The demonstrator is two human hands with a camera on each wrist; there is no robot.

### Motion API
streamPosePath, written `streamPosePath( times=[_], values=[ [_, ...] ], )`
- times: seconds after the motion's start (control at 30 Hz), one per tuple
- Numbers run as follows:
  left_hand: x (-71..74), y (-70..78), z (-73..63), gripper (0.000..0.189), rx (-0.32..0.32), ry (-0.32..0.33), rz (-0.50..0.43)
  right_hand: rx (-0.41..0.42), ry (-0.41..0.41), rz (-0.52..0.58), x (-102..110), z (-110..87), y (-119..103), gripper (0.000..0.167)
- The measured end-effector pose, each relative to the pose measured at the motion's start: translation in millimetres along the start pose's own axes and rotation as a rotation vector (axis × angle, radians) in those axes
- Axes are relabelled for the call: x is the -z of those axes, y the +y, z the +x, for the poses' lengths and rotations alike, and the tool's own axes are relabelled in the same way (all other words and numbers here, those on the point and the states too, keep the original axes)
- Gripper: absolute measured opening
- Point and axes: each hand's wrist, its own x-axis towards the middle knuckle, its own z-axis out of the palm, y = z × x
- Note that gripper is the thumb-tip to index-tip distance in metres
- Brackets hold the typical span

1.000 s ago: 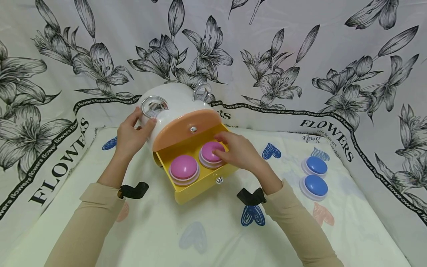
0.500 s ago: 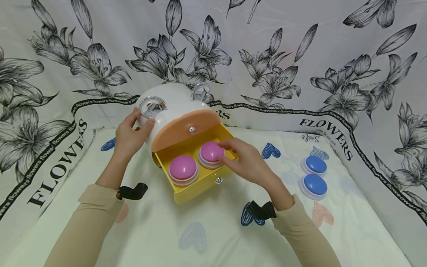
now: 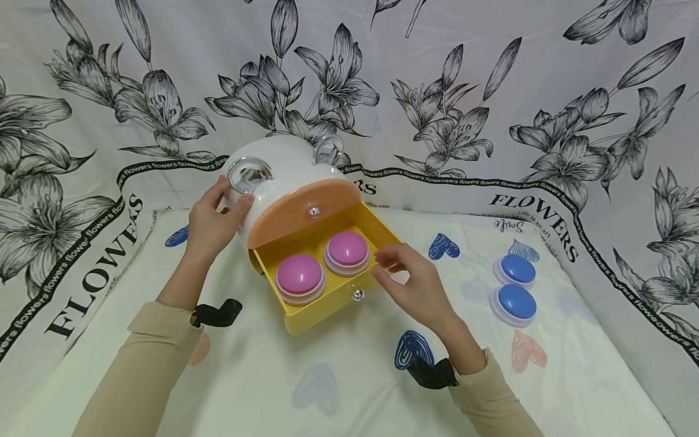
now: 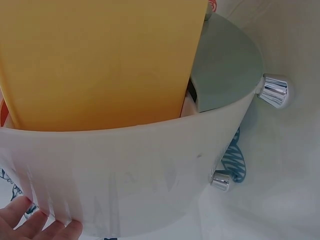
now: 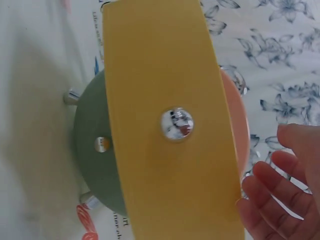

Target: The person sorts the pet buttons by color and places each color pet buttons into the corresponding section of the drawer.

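A white rounded drawer box (image 3: 289, 161) stands on the cloth, its yellow drawer (image 3: 322, 312) pulled out. Two pink dome-topped push buttons, the nearer pink button (image 3: 300, 273) and the farther pink button (image 3: 347, 249), sit inside that drawer. My left hand (image 3: 210, 227) rests on the box's left side, thumb and fingers spread; its fingertips (image 4: 72, 227) touch the white shell in the left wrist view. Beside the drawer's right wall is my right hand (image 3: 420, 288), fingers loosely bent and holding nothing. The orange drawer front (image 3: 308, 209) above is flush with the box.
Two blue push buttons, a farther blue button (image 3: 517, 269) and a nearer blue button (image 3: 516, 302), lie on the heart-printed cloth (image 3: 371, 394) at the right. A flower-printed curtain (image 3: 382, 115) rises behind the box. A green drawer front (image 5: 97, 145) shows below the yellow one.
My right hand has let go of the farther pink button and drawn back right and toward me, past the drawer wall. The left hand stays on the box.
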Motion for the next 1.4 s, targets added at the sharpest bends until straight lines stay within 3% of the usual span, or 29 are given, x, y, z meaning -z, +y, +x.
streamPosePath(
  times=[0.17,0.37,0.67,0.97,1.4],
  values=[
    [-0.1,0.2,-0.3,0.069,0.000,0.001,-0.003,-0.039,0.053,0.045,-7,-11.5,9,0.024],
    [0.1,0.0,0.2,0.070,-0.006,0.001,-0.009,-0.078,0.052,0.084,-20,-24.9,16,0.025],
    [-0.9,-1.6,1.2,0.074,0.000,0.000,0.000,-0.068,0.051,0.124,-26,-32.4,-15,0.023],
    [-0.1,0.1,-0.6,0.072,0.000,0.002,-0.003,-0.018,0.094,0.144,-38,-35.9,-15,0.025],
    [-0.4,0.7,-1.1,0.073,0.000,0.002,-0.002,-0.065,0.172,0.125,-75,-46.9,13,0.033]
  ],
)
